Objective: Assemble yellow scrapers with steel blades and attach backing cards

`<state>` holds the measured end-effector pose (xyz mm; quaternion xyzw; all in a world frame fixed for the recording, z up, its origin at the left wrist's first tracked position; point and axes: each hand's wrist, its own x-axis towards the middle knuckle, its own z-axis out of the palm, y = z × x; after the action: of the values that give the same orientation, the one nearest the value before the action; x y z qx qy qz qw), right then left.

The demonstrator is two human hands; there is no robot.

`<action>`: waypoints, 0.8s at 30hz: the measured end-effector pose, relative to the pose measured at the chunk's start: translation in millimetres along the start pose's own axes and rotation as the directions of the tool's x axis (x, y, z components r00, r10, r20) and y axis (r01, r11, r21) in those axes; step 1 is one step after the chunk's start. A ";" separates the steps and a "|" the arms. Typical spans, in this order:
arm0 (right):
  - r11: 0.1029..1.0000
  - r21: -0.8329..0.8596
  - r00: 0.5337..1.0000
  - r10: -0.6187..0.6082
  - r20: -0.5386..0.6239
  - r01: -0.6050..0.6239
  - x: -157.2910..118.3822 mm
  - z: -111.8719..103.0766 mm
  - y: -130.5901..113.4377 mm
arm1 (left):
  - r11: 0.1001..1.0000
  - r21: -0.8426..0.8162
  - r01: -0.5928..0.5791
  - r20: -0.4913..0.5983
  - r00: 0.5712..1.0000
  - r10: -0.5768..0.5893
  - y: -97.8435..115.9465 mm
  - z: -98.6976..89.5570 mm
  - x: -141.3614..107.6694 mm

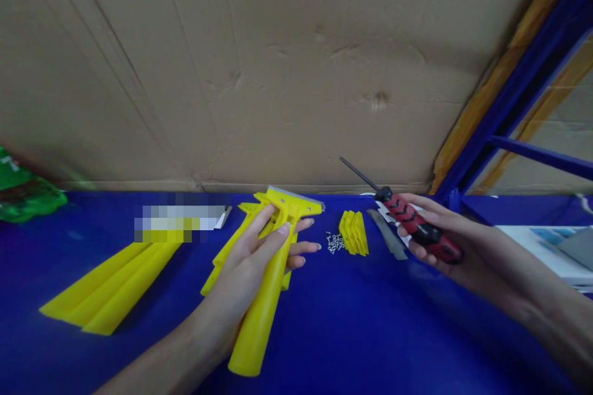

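My left hand (252, 253) grips a yellow scraper (262, 315) by the upper part of its handle, thumb on top, with the metal-edged head pointing away from me. In my right hand (430, 228) is a red and black screwdriver (412, 222), its dark shaft pointing up and left, apart from the scraper. Behind the left hand lie more yellow scraper handles (231, 241), partly hidden by it. Between the hands, a small heap of screws (333, 243) sits beside several yellow clamp pieces (353, 233). Grey metal blades (388, 234) lie just left of the right hand.
Several yellow scrapers (120, 278) lie at the left of the blue tabletop (343, 327), their heads pixelated. A green plastic package (23, 188) is at the far left. Cardboard (278, 74) stands behind, with a blue metal frame (504, 99) and a white box (542, 253) at right.
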<state>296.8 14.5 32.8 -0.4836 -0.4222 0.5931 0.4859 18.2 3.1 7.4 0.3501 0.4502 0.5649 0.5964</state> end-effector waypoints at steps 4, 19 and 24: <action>0.873 -0.442 0.979 -0.189 0.080 0.205 -5.5 3.6 3.8 | 0.998 -0.046 -0.036 -0.010 0.999 0.036 -1.7 -0.3 0.3; -0.015 -0.918 0.846 -0.382 0.373 0.397 -0.9 7.6 32.5 | 0.986 0.163 -0.033 0.074 0.997 0.021 7.1 34.2 7.0; 0.106 -0.956 0.752 -0.643 0.145 0.275 10.5 -19.9 6.5 | 0.981 0.190 -0.044 0.159 0.987 0.013 11.1 66.9 27.4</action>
<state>314.7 24.4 21.3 -0.5973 -0.7333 -0.0467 0.3214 75.5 37.6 37.2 0.4561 0.4493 0.4979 0.5850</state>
